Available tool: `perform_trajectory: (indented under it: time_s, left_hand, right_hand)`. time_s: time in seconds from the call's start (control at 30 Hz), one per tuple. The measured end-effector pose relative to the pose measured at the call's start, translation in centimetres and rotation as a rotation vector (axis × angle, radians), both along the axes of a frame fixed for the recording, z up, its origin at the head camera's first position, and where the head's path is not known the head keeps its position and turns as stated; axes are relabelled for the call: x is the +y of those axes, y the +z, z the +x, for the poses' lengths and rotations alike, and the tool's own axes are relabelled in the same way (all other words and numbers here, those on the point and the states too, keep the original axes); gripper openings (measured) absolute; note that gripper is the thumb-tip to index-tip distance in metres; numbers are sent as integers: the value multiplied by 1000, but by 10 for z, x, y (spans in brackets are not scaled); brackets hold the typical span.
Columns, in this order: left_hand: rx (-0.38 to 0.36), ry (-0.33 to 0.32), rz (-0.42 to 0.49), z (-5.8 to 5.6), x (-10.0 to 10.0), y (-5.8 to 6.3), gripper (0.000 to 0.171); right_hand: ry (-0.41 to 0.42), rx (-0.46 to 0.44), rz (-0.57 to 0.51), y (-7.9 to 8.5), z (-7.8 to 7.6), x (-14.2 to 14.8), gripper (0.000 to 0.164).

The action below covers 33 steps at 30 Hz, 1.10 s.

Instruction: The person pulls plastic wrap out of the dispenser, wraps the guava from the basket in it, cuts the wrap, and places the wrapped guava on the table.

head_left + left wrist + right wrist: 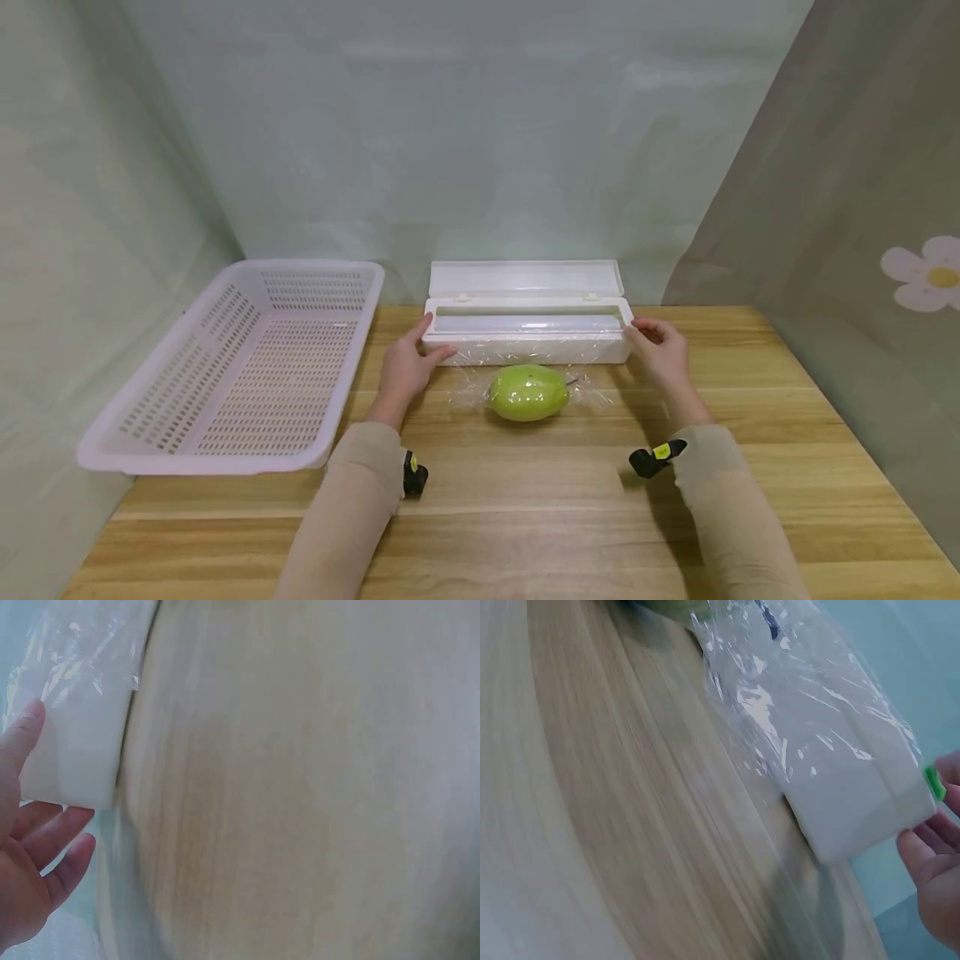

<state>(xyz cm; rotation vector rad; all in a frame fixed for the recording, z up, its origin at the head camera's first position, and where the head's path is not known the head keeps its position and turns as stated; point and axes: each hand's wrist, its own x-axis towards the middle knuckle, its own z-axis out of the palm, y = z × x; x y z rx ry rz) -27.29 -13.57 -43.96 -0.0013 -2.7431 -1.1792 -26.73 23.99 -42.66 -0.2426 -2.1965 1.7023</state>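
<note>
A white cling film dispenser (528, 348) stands on the table with its lid raised and a film roll (528, 323) inside. Clear film (817, 712) hangs over its front. In front sits a green, mango-like fruit (529, 392) with a dark stem, clear film around it and spread out at both sides. My left hand (408, 367) holds the dispenser's left end, thumb on the front face and fingers at the end. At the right end, my right hand (662, 350) grips the top corner between thumb and fingers, beside a small green piece (934, 783).
To the left stands a large white slotted plastic basket (352, 367). The wooden table (525, 533) ends against a pale hanging backdrop (495, 150) behind the dispenser. Another sheet with a flower print (926, 275) hangs on the right.
</note>
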Motion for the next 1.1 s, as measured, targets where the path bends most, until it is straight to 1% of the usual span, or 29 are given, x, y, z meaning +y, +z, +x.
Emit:
perform_trajectory:
  time_s: [0.13,0.2,0.23,0.33,0.4,0.47,0.57,0.7,0.8,0.93,1.1]
  left_hand:
    - [-17,-17,-1,1,-1,1,79]
    - [-14,-20,5,2,0,1,81]
    - [-20,-23,12,3,0,2,82]
    - [-11,-27,23,4,-1,4,83]
    - [-6,-39,34,5,-2,5,81]
    - [4,-56,33,6,-2,7,79]
    - [16,-85,24,7,-3,9,74]
    - [33,-105,6,10,-4,11,70]
    - [53,-109,6,12,-3,12,65]
    - [89,-108,9,15,-2,12,59]
    - [127,-105,13,17,-1,11,55]
  right_hand:
    - [42,-17,123,3,4,7,33]
    - [52,-6,181,3,5,9,33]
    - [71,7,214,4,6,10,32]
    - [135,58,379,7,10,12,29]
    - [190,92,486,10,11,12,30]
    - [223,113,589,12,12,11,32]
    - [267,124,667,15,11,8,35]
    - [319,135,740,16,8,2,36]
    - [334,136,775,17,6,-1,34]
    - [328,124,769,17,4,-3,25]
    - [311,161,730,18,3,-5,12]
